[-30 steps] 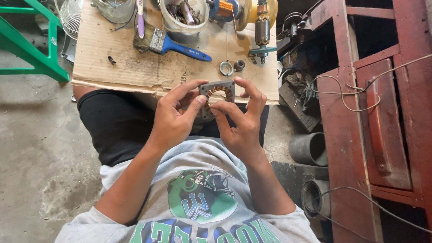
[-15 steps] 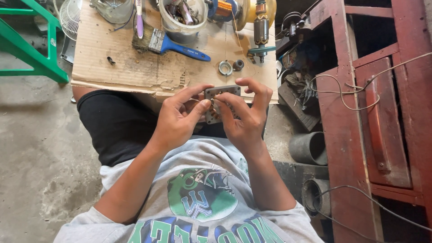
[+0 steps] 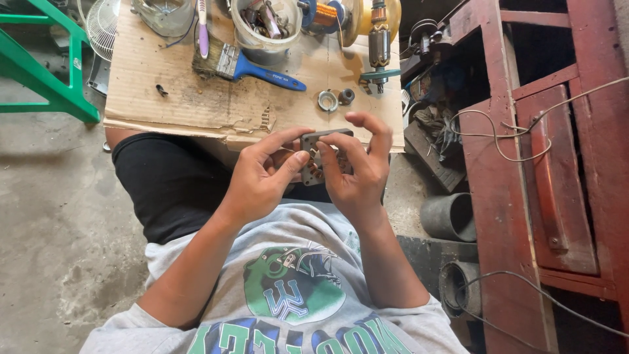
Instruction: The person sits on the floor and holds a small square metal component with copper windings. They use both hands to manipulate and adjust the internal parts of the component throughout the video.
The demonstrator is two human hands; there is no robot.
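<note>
Both hands' grip clamped on metal plate (image 3: 322,156), just below cardboard edge (image 3: 196,124)

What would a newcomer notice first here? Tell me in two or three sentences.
First, the two hands at centre: the left hand and right hand both hold a small grey metal part above the lap. Beyond them lies a cardboard sheet carrying a blue-handled brush and a tub of bits. Red wooden frames stand at right.
</note>
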